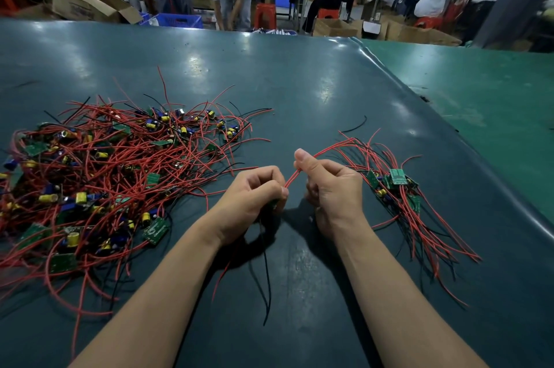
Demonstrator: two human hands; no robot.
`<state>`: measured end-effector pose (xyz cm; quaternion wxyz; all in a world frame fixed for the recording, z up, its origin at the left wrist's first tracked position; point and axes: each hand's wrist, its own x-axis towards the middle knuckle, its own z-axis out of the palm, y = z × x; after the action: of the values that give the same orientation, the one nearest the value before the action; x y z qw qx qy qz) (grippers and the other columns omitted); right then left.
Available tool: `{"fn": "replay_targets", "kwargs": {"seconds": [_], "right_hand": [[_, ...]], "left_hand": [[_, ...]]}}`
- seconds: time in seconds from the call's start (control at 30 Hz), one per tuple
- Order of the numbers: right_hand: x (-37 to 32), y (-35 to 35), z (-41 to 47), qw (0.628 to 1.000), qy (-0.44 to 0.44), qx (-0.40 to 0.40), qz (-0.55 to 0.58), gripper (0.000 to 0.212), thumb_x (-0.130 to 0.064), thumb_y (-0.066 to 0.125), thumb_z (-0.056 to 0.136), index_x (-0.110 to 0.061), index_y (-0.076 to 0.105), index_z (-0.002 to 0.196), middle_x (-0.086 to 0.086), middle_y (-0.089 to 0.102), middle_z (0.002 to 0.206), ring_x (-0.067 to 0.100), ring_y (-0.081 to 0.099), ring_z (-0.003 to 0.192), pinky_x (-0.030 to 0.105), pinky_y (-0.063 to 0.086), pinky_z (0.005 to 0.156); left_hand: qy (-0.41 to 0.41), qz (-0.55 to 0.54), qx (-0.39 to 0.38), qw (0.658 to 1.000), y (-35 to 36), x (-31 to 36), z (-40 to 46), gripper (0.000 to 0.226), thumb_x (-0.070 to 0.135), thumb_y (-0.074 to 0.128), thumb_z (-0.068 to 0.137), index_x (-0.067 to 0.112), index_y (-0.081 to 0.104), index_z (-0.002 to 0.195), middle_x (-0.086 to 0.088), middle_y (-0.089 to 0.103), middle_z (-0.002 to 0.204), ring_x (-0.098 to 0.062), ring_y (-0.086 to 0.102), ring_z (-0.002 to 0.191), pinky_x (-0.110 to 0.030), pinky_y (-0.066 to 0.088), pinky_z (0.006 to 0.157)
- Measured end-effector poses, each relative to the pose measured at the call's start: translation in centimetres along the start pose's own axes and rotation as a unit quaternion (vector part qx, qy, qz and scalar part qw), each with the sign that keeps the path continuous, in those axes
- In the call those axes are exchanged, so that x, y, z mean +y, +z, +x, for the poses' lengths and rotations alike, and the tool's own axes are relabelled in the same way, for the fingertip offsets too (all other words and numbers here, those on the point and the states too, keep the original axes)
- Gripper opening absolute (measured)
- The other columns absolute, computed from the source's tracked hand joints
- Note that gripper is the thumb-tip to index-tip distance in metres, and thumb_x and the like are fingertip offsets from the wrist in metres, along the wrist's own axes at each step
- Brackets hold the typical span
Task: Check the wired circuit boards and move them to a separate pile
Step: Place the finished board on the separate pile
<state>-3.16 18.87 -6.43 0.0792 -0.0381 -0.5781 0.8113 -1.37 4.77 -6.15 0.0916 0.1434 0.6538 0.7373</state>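
wired boards: light, floppy leads, grab by the board edge

the person has one wired board up between both hands over the dark green surface [299, 82]. the left hand [254, 199] is curled round the little board [273, 204], mostly hidden in its grip, while the right hand [326, 184] pinches its red wire [292, 178] between thumb and fingers. black leads dangle below.

the big unchecked heap [105, 175] sits to the left, the smaller sorted pile [398, 187] just right of the right hand.

these look feather light, but the wires are soft and tangle easily, and the solder joints are probably fragile, so lifting by the board edges beats yanking a lead.

no readable writing on the boards; the cardboard box [81, 1] print at the back is too blurry.
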Motion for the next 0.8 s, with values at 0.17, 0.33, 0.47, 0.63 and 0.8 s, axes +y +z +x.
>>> {"fn": "replay_targets", "kwargs": {"seconds": [0.17,0.33,0.47,0.63,0.8], "right_hand": [[0.14,-0.15,0.08,0.999,-0.019,-0.035,0.015,0.026,-0.018,0.075,0.083,-0.012,0.067,0.060,-0.003,0.034,0.040,0.010,0.024,0.034,0.018,0.020,0.040],[0.04,-0.14,0.21,1.000,-0.025,-0.002,-0.001,0.024,-0.020,0.073,0.087,-0.013,0.071,0.064,-0.002,0.042,0.050,0.008,0.027,0.038,0.015,0.021,0.038],[0.57,-0.32,0.27,0.979,-0.150,0.049,-0.130,0.021,-0.011,0.073,0.088,-0.019,0.071,0.068,-0.004,0.051,0.054,0.003,0.042,0.049,0.015,0.037,0.053],[0.73,-0.43,0.69,0.979,-0.131,0.070,-0.136,0.014,-0.014,0.070,0.089,-0.025,0.075,0.096,-0.015,0.054,0.054,0.003,0.042,0.044,0.011,0.035,0.051],[0.67,-0.51,0.82,0.984,-0.121,0.066,-0.113,0.024,-0.008,0.066,0.092,-0.030,0.076,0.089,-0.016,0.045,0.054,0.004,0.038,0.050,0.022,0.032,0.054]], "left_hand": [[-0.010,0.013,0.009,1.000,0.20,0.09,-0.12,0.034,0.022,0.063,0.087,0.017,0.053,0.055,-0.005,0.052,0.055,-0.017,0.044,0.049,-0.024,0.037,0.049],[-0.002,0.046,0.009,0.999,0.45,0.41,-0.37,0.035,0.005,0.052,0.097,0.006,0.053,0.062,-0.005,0.052,0.055,-0.011,0.044,0.047,-0.018,0.038,0.048],[0.001,0.078,0.006,0.997,0.54,0.53,-0.36,0.035,0.002,0.054,0.096,0.006,0.054,0.061,-0.004,0.054,0.055,-0.012,0.045,0.051,-0.019,0.038,0.053],[-0.003,0.082,-0.002,0.997,0.40,0.45,-0.42,0.035,0.011,0.061,0.092,0.012,0.056,0.058,0.000,0.055,0.054,-0.014,0.047,0.052,-0.020,0.037,0.053],[-0.009,0.079,-0.018,0.997,0.32,0.52,-0.46,0.032,0.017,0.063,0.089,0.013,0.057,0.057,-0.002,0.056,0.055,-0.016,0.049,0.055,-0.020,0.039,0.054]]}}
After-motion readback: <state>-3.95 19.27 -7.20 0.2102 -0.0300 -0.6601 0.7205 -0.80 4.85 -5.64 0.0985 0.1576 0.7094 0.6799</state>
